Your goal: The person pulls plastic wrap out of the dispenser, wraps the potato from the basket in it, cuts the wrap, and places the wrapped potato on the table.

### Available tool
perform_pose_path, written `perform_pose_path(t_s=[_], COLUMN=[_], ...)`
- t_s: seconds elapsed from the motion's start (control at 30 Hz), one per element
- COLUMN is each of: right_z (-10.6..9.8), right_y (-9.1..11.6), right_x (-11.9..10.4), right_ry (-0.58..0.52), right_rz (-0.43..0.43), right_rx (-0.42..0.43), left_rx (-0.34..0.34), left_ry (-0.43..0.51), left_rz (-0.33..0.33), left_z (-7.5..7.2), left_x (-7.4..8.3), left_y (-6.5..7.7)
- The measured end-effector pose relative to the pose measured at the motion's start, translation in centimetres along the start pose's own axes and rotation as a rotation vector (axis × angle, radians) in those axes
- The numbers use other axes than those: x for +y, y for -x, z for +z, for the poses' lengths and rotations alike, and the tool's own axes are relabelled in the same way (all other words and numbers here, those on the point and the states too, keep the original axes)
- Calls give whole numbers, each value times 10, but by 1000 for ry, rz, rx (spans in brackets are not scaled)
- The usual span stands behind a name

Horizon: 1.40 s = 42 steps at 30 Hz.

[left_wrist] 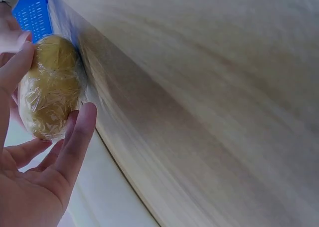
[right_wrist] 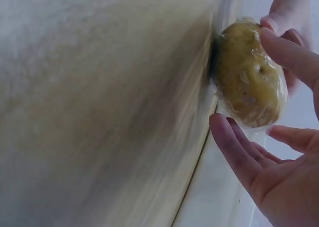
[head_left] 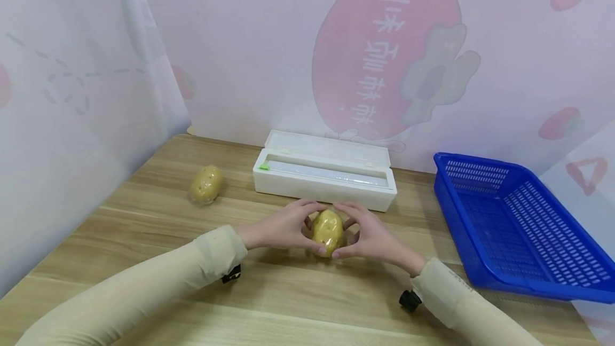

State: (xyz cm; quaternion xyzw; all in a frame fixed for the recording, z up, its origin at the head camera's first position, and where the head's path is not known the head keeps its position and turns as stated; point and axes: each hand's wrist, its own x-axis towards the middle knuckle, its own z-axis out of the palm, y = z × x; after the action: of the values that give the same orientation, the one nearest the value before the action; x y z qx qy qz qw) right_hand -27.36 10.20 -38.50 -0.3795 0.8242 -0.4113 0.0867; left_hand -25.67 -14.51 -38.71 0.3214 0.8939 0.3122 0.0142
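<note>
A yellow potato [head_left: 328, 233] wrapped in clear cling film sits between both hands, low over the wooden table. From its left side, the left hand [head_left: 288, 228] holds it, thumb at the near end and fingers curved round the far end. The right hand [head_left: 372, 234] curves round the opposite side in the same way, its thumb close to the other thumb. Crinkled film shows on the potato [left_wrist: 52, 90] in the left wrist view. In the right wrist view the potato [right_wrist: 249, 75] has the right thumb on it and the fingertips right at its lower end.
Just behind the hands stands a white cling film box [head_left: 322, 188], lid up, with a roll inside and a green slider at its left. Another wrapped potato [head_left: 206, 183] lies at the left. A blue plastic basket [head_left: 461, 228] stands on the right, near the printed curtain [head_left: 240, 68].
</note>
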Motion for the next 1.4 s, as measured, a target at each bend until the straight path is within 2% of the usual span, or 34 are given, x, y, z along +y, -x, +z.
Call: perform_pose_path(t_s=[0.27, 0.6, 0.73, 1.03, 1.2, 1.4], right_z=[7, 11, 11, 9, 7, 4], right_y=[-5, -7, -8, -13, -16, -22], right_x=[0, 0, 0, 7, 10, 14], right_ry=[142, 257, 210, 0, -25, -27], right_rz=[-66, -34, -38, 35, 37, 111], right_rx=[14, 25, 20, -34, -35, -43], left_rx=[-4, 2, -1, -47, -41, -56], left_ry=[-22, 44, 77, 27, 86, 135], left_rz=[-5, 16, 17, 79, 92, 45], left_z=[0, 0, 0, -1, -1, -2], left_x=[0, -1, -3, -8, -9, -10], left_y=[0, -1, -2, -10, -14, -15])
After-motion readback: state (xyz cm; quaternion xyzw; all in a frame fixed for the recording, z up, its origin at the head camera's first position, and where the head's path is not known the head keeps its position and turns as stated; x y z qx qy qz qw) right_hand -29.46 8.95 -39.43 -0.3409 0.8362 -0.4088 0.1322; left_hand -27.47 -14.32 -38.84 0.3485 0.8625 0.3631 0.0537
